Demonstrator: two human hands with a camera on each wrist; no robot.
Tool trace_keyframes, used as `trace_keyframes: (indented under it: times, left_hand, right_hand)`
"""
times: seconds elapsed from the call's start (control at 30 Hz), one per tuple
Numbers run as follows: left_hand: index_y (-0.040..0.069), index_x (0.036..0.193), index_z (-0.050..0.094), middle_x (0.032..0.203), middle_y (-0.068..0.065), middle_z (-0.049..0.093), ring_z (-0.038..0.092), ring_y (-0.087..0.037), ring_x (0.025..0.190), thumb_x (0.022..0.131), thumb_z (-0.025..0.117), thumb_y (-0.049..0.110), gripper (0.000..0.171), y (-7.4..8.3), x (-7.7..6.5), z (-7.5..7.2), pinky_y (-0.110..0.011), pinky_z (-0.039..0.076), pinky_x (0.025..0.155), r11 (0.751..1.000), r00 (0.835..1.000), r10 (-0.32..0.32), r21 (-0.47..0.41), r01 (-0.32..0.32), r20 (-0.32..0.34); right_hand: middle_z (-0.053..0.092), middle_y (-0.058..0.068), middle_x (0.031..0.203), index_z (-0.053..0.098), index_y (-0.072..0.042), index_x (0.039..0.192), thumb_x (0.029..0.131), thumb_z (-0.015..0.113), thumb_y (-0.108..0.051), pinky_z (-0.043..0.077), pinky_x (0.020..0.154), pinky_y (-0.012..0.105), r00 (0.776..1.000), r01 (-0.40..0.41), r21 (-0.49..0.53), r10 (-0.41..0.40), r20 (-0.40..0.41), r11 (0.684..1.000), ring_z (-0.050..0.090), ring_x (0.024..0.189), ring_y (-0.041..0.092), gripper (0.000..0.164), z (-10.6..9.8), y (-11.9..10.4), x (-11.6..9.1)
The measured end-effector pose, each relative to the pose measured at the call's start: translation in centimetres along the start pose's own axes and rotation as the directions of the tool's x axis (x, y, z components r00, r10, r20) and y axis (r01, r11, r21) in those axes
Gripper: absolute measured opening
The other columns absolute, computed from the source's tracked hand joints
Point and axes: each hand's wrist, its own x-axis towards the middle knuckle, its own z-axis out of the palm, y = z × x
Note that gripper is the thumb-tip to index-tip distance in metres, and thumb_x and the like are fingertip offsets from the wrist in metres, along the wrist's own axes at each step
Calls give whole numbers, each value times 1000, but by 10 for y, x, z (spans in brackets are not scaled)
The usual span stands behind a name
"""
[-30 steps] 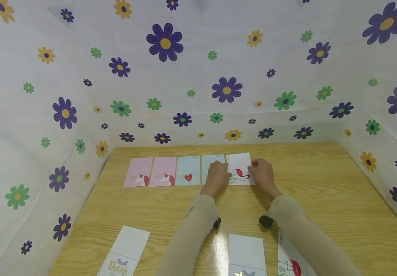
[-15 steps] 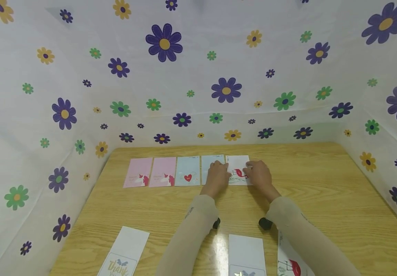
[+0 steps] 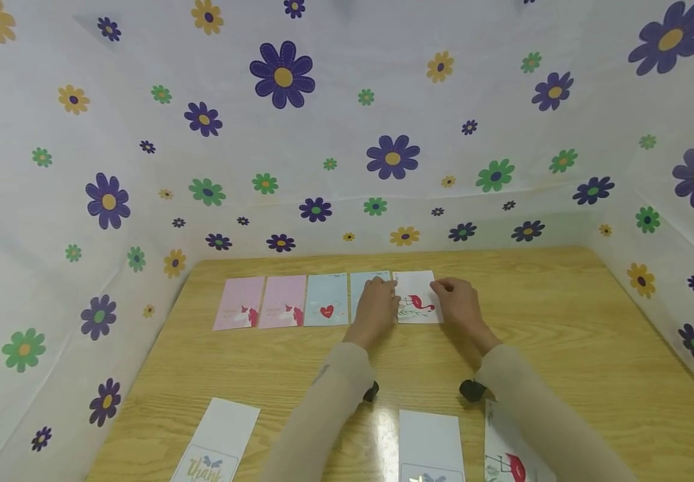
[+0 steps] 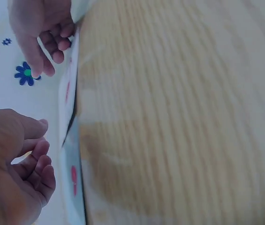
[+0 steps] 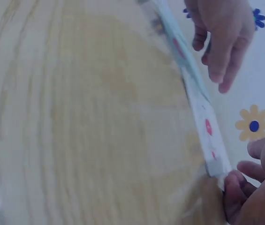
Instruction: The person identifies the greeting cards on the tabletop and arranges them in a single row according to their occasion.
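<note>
A white flamingo card (image 3: 414,288) lies on the wooden table at the right end of a row of cards. My left hand (image 3: 374,309) rests over the second blue card (image 3: 366,276), fingertips beside the flamingo card's left edge. The left wrist view shows this left hand (image 4: 22,168) with loosely bent fingers and nothing between them. My right hand (image 3: 460,306) is at the flamingo card's right edge. In the right wrist view, fingers of the right hand (image 5: 259,185) touch the card's end without gripping it. Most of the second blue card is hidden by the left hand.
Left in the row lie two pink cards (image 3: 240,302) (image 3: 283,301) and a blue heart card (image 3: 326,298). Nearer me are a "Thank you" card (image 3: 226,428), another white card (image 3: 430,438) and a second flamingo card (image 3: 500,442), partly under my right sleeve. Flowered cloth (image 3: 347,127) walls the table.
The flamingo card has settled straighter, its top edge turned level with the row. My right hand moved onto the card, then drew back to its right edge. The left hand barely moved.
</note>
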Motion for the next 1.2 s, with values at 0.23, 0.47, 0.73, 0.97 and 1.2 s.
trace_keyframes:
  times: [0.23, 0.47, 0.73, 0.97, 1.2]
  left_hand:
    - [5, 134, 67, 115, -8, 68, 62, -23, 106, 103, 65, 15, 33, 11, -12, -20, -33, 52, 93, 989, 999, 28, -143, -30, -19]
    - [5, 136, 66, 123, -9, 67, 66, -19, 104, 103, 64, 13, 34, 32, -32, -35, -25, 54, 80, 934, 1000, 22, -357, -17, 11]
    - [5, 135, 67, 126, -11, 68, 68, -12, 99, 102, 66, 14, 34, 51, -55, -29, -20, 52, 75, 883, 998, 31, -469, -1, 56]
    - [9, 132, 70, 118, -3, 72, 68, -3, 91, 101, 68, 18, 32, 66, -72, -14, -20, 52, 75, 887, 997, 27, -461, 10, 73]
    - [12, 128, 72, 112, 6, 72, 66, 0, 88, 100, 70, 21, 30, 88, -85, -1, -17, 51, 75, 905, 992, 24, -424, 31, 123]
  right_hand:
    - [67, 25, 123, 60, 7, 137, 110, 50, -31, 55, 79, 28, 994, 6, 127, -20, 108, 992, 65, 99, 30, 47, -37, 9, -14]
    - [63, 31, 129, 53, 11, 140, 110, 52, -32, 59, 86, 41, 975, 56, 149, -86, 207, 987, 68, 105, 36, 53, -67, 10, -39]
    - [65, 28, 126, 52, 8, 143, 109, 53, -34, 57, 89, 50, 959, 85, 81, -104, 264, 993, 68, 103, 34, 54, -91, 8, -72]
    - [65, 27, 126, 53, 9, 141, 109, 55, -32, 58, 84, 40, 961, 117, 60, -128, 246, 991, 68, 102, 32, 52, -101, 14, -93]
    - [68, 22, 121, 53, 11, 140, 108, 58, -28, 57, 74, 29, 958, 102, 25, -105, 269, 994, 68, 99, 27, 51, -113, 31, -114]
